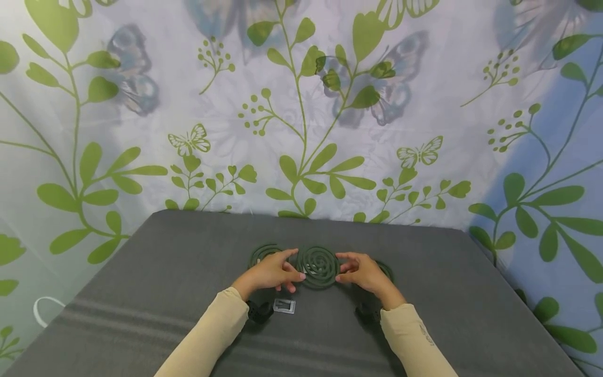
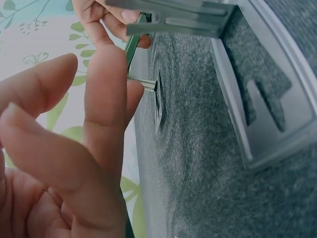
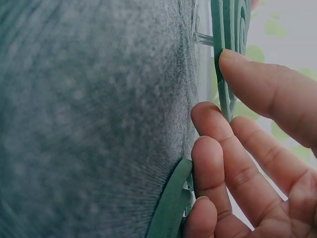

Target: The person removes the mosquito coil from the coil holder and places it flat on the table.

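Head view gave me the beige sleeves [image 1: 207, 335] nearest, each running forward to a black wrist camera [image 1: 259, 312]. Just beside the left one, a loose metal stand [image 1: 285, 306] lay on the gray desk [image 1: 188, 272]; the left wrist feed showed me its tab bent up from the flat frame. Farther in was the middle green coil [image 1: 319, 268], between the left hand [image 1: 270, 270] and the right hand [image 1: 367, 272]. I read the left grip as clamped on the coil's left rim, thumb and forefinger both on it, while the right grip pinched the opposite rim in the same way. From the right wrist I could see that coil edge-on, raised above the desk and roughly parallel with it, with the prong of a second metal stand [image 2: 158, 116] reaching its underside. Another green coil [image 1: 259, 254] lay partly hidden by the left hand, and a third green coil [image 1: 386, 268] showed past the right. At the back hung a pale curtain [image 1: 221, 120] printed with green leaves and butterflies.
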Demonstrator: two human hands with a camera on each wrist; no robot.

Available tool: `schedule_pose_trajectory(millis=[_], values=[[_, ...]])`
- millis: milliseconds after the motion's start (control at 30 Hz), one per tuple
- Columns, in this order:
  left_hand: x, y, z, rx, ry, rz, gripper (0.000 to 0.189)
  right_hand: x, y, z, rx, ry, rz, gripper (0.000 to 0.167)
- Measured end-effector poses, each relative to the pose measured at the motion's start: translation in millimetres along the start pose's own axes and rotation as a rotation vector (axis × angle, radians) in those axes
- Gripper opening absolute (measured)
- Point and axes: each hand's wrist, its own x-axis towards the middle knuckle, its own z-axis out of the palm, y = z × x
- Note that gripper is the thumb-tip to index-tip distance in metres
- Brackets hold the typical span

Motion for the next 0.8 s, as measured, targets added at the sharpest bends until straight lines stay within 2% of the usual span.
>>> schedule_pose_trajectory(millis=[500,800], values=[[-1.3,-1.3,5.3,-0.020,0.015,0.016,0.085,-4.5,5.9,1.7,0.065,0.009,-0.020,0.062],[-1.7,0.9,3.6,-0.022,0.030,0.035,0.085,-4.4,2.8,-3.1,0.118,0.009,-0.050,0.063]])
